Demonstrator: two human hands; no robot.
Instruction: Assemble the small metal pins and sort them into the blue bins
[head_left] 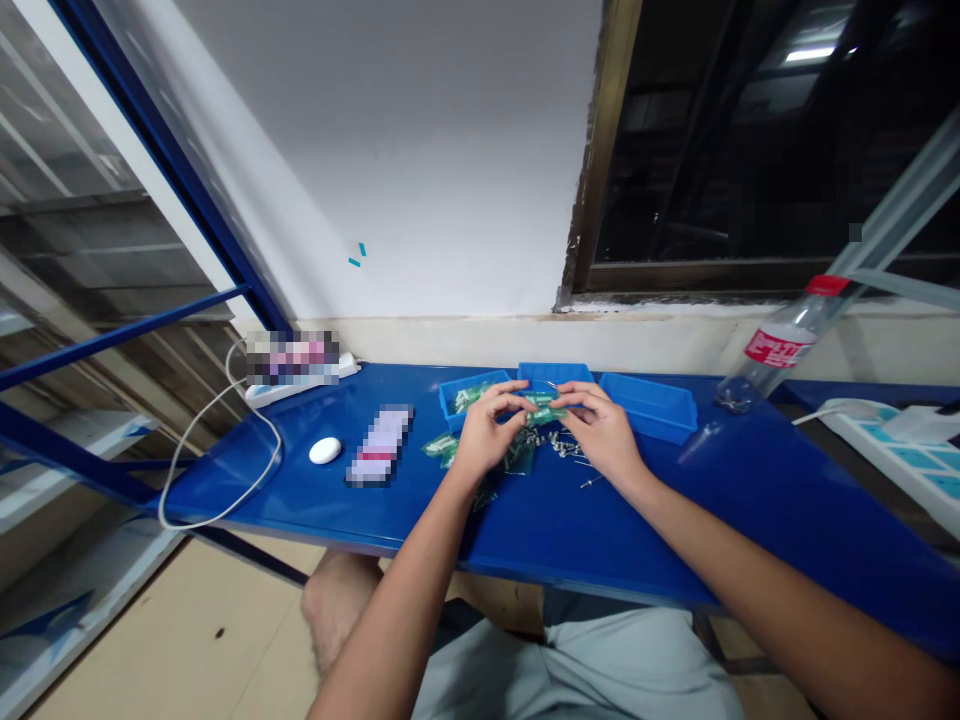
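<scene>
A green circuit board lies sideways just before the middle blue tray, pinched closely by fingers of the left hand and right hand.

Bare left forearm and right forearm enter from the lower edge of the frame; left hand and right hand likewise bare; pale grey, loose shorts at lower centre; bare knee at lower left.

Over a glossy blue table, the left hand and right hand pinch a small green part just before three shallow blue plastic trays, with loose metal pins scattered below.
</scene>
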